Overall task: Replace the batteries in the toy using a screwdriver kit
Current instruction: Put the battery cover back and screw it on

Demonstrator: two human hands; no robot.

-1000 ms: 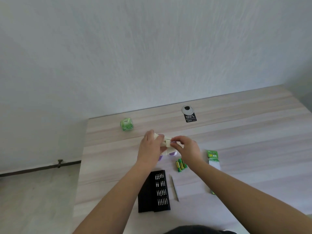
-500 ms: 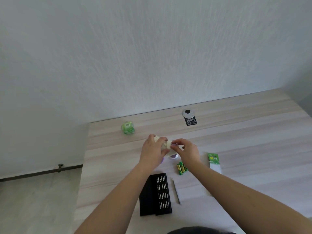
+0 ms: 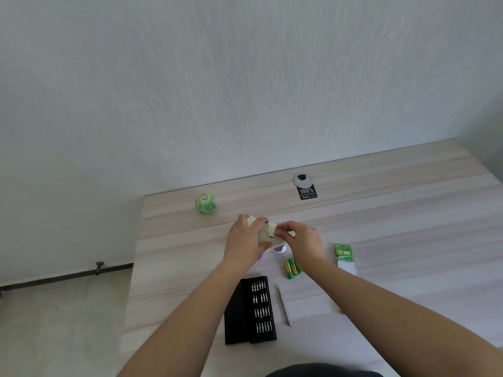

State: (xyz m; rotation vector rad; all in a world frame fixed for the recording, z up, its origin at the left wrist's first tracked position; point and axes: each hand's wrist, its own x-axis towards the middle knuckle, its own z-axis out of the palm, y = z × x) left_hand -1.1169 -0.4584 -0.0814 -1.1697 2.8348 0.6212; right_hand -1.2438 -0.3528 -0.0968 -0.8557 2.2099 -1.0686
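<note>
Cream toy [image 3: 268,235] stays gripped in both hands' fingers, right hand [image 3: 302,240] still pinching its top

A pale wood-grain table [image 3: 408,213] stands against a white wall. On it lie a green cube-shaped packet [image 3: 206,204] far left, a round grey cable grommet [image 3: 302,180] with a black label [image 3: 307,193] just beside it, loose green-yellow batteries [image 3: 292,268], a green-topped battery card [image 3: 344,257] at right, an open black bit case [image 3: 250,311] near, and a slim grey screwdriver [image 3: 283,306] beside the case.
</note>
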